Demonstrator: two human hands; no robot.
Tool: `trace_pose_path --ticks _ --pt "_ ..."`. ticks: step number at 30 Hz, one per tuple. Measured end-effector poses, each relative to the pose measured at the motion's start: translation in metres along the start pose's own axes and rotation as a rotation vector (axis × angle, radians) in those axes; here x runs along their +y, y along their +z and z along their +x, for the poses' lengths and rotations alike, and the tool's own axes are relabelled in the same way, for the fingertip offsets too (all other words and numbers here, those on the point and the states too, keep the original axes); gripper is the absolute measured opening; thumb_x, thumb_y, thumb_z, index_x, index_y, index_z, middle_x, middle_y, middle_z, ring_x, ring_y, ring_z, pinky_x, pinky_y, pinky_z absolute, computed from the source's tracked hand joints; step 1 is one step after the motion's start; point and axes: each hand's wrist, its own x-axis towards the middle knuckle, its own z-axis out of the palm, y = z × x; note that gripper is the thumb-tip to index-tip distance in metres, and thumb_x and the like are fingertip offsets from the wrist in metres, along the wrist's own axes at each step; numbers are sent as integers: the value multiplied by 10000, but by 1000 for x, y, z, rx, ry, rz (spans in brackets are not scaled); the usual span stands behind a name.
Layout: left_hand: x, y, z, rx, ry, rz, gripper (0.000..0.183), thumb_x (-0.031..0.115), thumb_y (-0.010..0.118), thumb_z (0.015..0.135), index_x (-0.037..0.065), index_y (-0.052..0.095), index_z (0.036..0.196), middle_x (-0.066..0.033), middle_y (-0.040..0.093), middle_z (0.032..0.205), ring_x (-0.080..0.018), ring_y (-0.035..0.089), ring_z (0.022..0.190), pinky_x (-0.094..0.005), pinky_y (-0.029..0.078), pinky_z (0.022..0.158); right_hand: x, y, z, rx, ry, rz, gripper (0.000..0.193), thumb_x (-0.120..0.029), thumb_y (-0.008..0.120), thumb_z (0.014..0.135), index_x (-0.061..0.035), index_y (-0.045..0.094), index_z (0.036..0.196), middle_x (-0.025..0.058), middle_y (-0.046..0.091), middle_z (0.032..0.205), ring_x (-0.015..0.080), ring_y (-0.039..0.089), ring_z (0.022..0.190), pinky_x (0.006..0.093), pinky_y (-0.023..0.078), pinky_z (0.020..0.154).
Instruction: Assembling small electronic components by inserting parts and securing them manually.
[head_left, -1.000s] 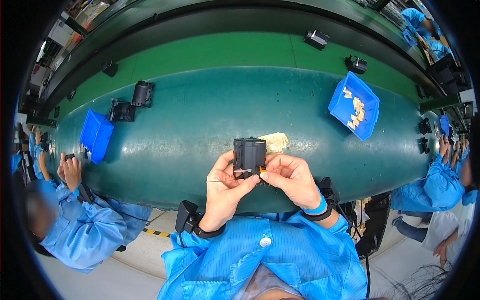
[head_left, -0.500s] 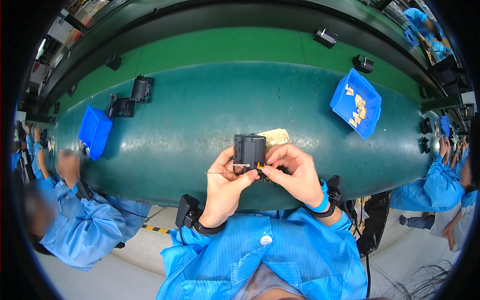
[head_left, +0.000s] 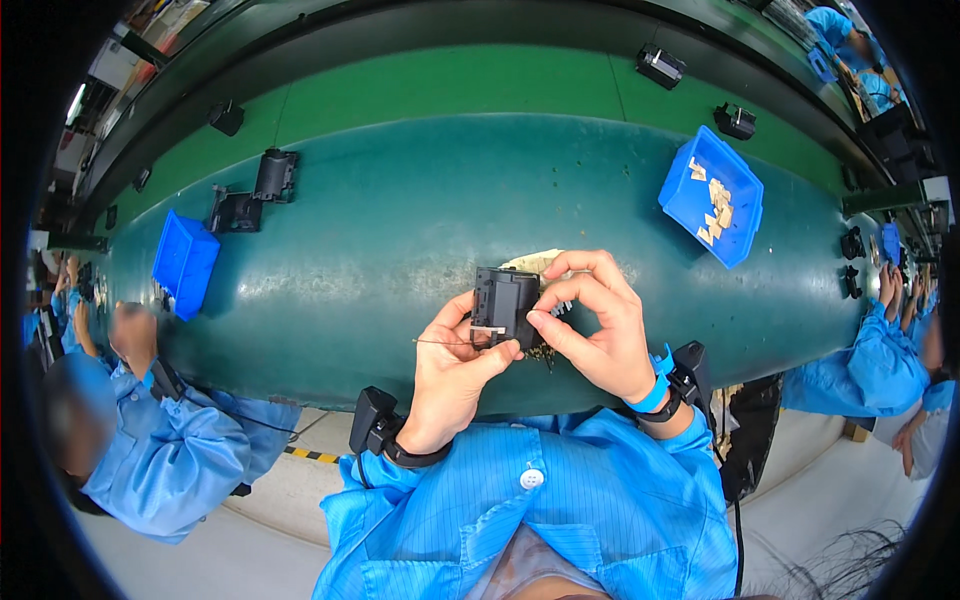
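A black plastic housing point(head_left: 505, 300) is held above the table in my left hand point(head_left: 455, 365), whose fingers and thumb are closed round its lower left part. A thin dark wire point(head_left: 436, 342) sticks out to the left from beside that hand. My right hand point(head_left: 605, 335) is at the housing's right edge, thumb and forefinger pinched together there. Whether a small piece lies between those fingertips is hidden. Behind the housing lies a pale yellowish pad point(head_left: 533, 262), partly covered. Several tiny dark bits point(head_left: 543, 354) show below the housing, too small to name.
A blue bin point(head_left: 740, 215) with pale pieces stands at the right; another blue bin point(head_left: 188, 265) is at the left. Near it lie two black housings point(head_left: 275, 176). More black parts point(head_left: 660, 66) stand along the far green strip. A co-worker point(head_left: 170, 440) sits at my left.
My right hand has moved up along the housing's right side. The orange piece seen at the lower right corner no longer shows. The housing is slightly turned in my left hand.
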Motion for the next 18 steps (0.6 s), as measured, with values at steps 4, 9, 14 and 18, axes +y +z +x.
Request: trace_pose_path --ticks 4,9,14,18 --pt "0 2 0 6 6 2 517 -112 647 760 -57 461 1239 -141 650 1006 -154 652 839 -277 554 754 1 -1 1 -47 134 125 96 -70 714 770 -45 635 818 93 597 1057 218 622 924 321 501 797" --pt "-1 1 0 -7 -6 17 507 -107 647 762 -61 462 1232 -136 644 1015 -152 650 845 -280 554 756 9 1 0 -60 143 254 78 -57 698 783 -35 630 815 109 617 1073 201 636 933 316 496 825" --pt "-2 1 0 -4 -15 13 502 -106 648 762 -62 463 1227 -133 643 1018 -152 648 852 -275 551 754 12 3 -1 -46 165 310 72 -49 696 779 -34 632 806 109 617 1071 204 628 950 315 482 836" --pt "-2 2 1 7 -30 22 493 -110 631 765 -61 456 1224 -126 655 958 -142 641 821 -262 536 754 15 5 -3 -32 176 336 70 -45 699 770 -34 634 793 108 620 1061 213 614 981 326 467 853"
